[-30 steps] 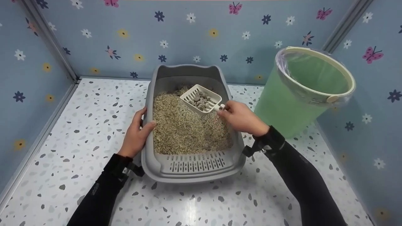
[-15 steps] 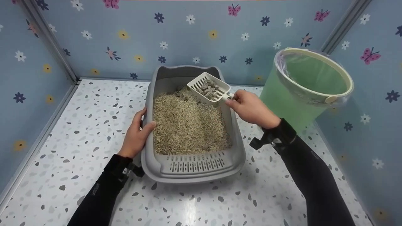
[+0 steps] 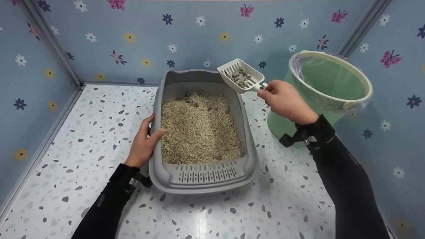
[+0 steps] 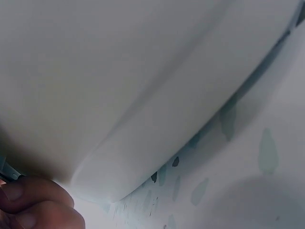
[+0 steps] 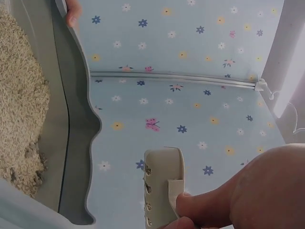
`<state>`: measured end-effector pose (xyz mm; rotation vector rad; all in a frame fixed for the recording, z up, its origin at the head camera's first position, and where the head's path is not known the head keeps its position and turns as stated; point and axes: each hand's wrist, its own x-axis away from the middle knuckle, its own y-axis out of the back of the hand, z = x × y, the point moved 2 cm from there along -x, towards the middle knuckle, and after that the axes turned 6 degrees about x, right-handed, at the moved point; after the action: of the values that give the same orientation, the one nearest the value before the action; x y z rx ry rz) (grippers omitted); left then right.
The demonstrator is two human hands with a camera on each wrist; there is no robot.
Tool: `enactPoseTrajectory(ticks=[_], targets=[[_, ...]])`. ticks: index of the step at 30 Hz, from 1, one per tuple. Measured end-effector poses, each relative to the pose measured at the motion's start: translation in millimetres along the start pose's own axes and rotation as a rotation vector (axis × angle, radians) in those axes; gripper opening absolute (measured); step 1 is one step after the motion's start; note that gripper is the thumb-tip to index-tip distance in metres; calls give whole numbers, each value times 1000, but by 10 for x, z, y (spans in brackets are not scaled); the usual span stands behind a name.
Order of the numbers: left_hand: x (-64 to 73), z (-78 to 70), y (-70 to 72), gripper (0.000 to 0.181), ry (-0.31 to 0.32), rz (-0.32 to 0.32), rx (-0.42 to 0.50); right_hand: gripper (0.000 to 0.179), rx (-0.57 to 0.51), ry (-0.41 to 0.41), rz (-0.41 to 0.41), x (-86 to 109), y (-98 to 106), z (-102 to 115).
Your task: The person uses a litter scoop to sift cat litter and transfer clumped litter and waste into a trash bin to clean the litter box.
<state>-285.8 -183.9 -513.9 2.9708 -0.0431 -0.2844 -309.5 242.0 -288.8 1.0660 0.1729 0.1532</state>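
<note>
A cream-white slotted plastic scoop (image 3: 229, 81) hangs in the air at the far right corner of the grey plastic litter box (image 3: 206, 187), its basket partly over that corner and partly out past the right edge. Grey-brown clumps (image 3: 239, 76) lie heaped in the basket, and the right wrist view shows bits at its slots. The right hand (image 3: 287, 103) pinches the short handle between thumb and fingers, a narrow, firm-looking hold.

Over the last second the scoop has risen from low above the tan granular litter (image 3: 199, 129) and travelled toward the box's far right corner, its load aboard. The far part of the litter now shows, uneven with darker patches. As I judge it, the lifting-out is done: the clumps are apart from the litter, and the basket looks fairly level.

The left hand (image 3: 142, 146) has stayed on the box's left edge, thumb over the rim and the other fingers along the outer wall, which seems to steady it.

To the right, apart from the box, stands a translucent green round bin (image 3: 279, 127), with a clear plastic liner (image 3: 300, 63) folded over its cream rim. Box and bin stand on a white speckled floor (image 3: 83, 149) near its far edge, before a blue flowered wall (image 3: 196, 39).
</note>
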Motion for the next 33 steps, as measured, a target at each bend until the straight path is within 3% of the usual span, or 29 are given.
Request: enactPoseTrajectory(ticks=[13,22,33], targets=[[9,-7,8,74,2,1,-6,46,10,-112,-38,8,459,-170],[1,14,4,73,-6,-8,6,47,-37,-139,-54,31,640,-307],[6,-6,-3,73,-2,-8,11,52,14,-194,-102,79,847,-512]])
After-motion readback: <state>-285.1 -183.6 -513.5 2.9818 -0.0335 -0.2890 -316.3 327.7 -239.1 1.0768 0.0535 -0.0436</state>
